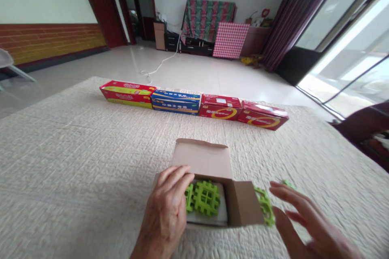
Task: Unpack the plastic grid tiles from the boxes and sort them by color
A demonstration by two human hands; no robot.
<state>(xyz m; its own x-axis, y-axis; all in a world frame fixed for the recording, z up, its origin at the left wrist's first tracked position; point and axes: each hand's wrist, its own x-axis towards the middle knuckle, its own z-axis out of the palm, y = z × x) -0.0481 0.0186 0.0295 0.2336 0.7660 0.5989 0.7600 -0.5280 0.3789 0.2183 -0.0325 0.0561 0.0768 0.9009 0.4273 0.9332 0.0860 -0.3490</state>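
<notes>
Left hand (pixel 165 210) laid over left wall of open cardboard box (pixel 202 160), fingertips touching green lattice piece (pixel 206 198) inside; whether it pinches piece, cannot tell. Right hand (pixel 304 222) blurred, fingers spread apart, holding nothing, just right of box. Second green piece (pixel 266 206) on quilted cover (pixel 75 162), against box's right flap. Box lid flap upright at far side. Row of four cartons (pixel 176 102) near cover's far edge, well apart from box; bare cover between and to left.
</notes>
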